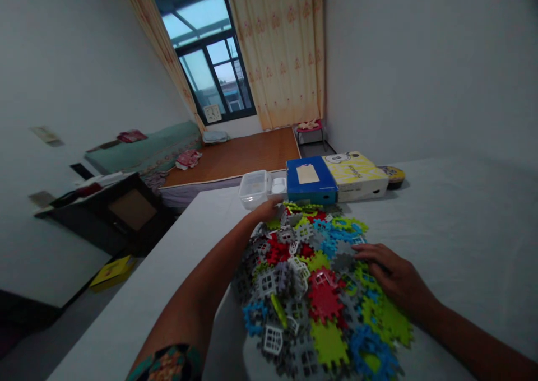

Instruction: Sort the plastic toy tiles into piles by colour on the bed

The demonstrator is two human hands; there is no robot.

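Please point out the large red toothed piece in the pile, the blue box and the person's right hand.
Red toothed piece [325, 300]: head view, on its flat face.
Blue box [308, 173]: head view, on the pale label on its top.
Right hand [395, 277]: head view, on the back of the hand.

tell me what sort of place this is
Most likely a bedroom in a home: there is a wide, mat-covered bed, a patterned curtain at the window, and a dark cabinet.
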